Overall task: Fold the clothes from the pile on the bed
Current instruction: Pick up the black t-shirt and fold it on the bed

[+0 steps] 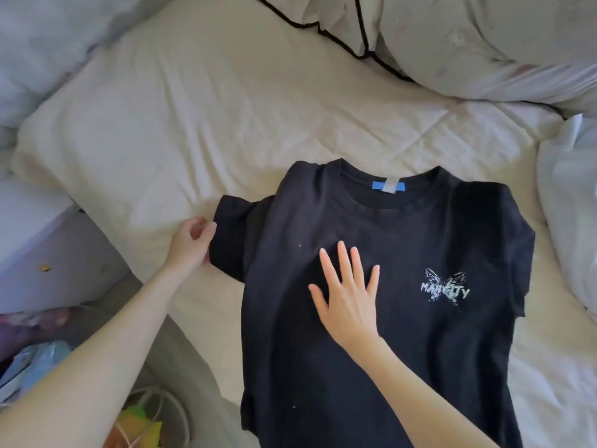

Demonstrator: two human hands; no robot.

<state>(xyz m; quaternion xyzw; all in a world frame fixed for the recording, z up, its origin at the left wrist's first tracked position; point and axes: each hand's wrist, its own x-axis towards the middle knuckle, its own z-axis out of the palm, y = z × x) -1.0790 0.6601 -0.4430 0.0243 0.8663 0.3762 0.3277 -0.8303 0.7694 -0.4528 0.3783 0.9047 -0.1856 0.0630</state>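
Observation:
A black T-shirt [403, 253] lies face up on the cream bed sheet [200, 130], collar away from me, with a blue neck label and a small white butterfly print on its right chest. My left hand [192, 242] grips the edge of the shirt's left sleeve, fingers curled round the hem. My right hand [347, 299] lies flat on the shirt's chest with its fingers spread and straight, pressing the cloth down. The right sleeve lies spread out near the bed's right side.
A white duvet with black piping [355, 33] is bunched at the far side. Pale bedding [568, 202] lies heaped at the right edge. A pillow [35, 46] sits far left. Left of the bed, low down, are a pale cabinet [48, 263] and coloured clutter [139, 421].

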